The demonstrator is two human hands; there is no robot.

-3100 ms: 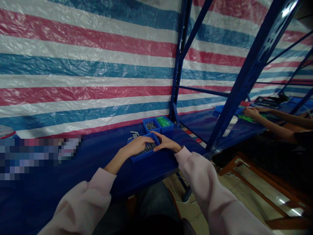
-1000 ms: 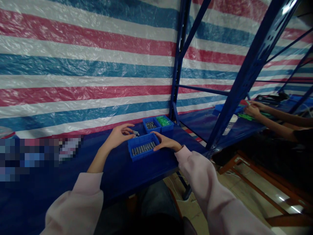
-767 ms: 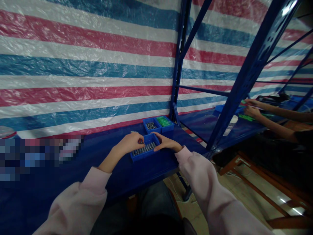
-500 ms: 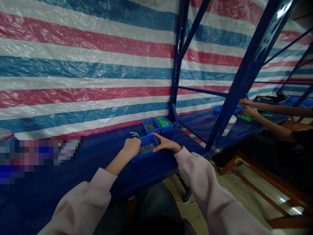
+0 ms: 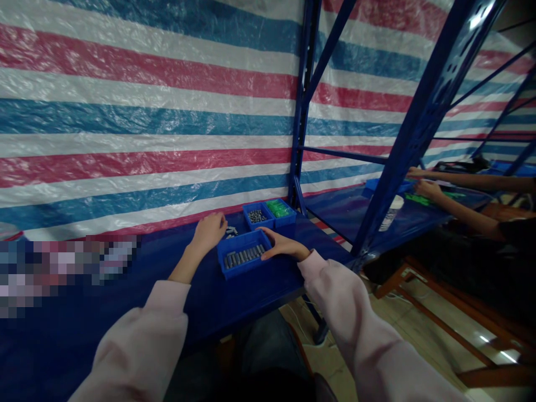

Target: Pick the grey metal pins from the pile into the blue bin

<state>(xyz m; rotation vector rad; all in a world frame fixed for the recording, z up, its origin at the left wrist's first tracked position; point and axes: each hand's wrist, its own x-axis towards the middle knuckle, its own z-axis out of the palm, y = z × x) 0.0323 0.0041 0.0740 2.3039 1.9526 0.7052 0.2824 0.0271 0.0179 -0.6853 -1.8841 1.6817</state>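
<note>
A blue plastic bin (image 5: 244, 269) sits on the blue table, with several small grey cylinders (image 5: 247, 255) lined up side by side in it. My right hand (image 5: 281, 244) grips the bin's right end, its thumb at the near side and its fingers over the far rim. Beyond the bin's left far corner, my left hand (image 5: 210, 230) is over the table with its fingers curled together; what they hold, if anything, is hidden. Right beside those fingertips lies a small loose pile of grey cylinders (image 5: 231, 230).
Behind the bin stand a blue box of small metal parts (image 5: 256, 216) and a blue box of green pieces (image 5: 278, 209). A blue metal post (image 5: 402, 151) rises at the right. Past it, another person's hands (image 5: 427, 190) work near a white cup (image 5: 391, 213).
My left hand has moved from inside the bin, left and away from me, to the loose cylinders. The row in the bin now shows fully. My right hand stays on the bin.
</note>
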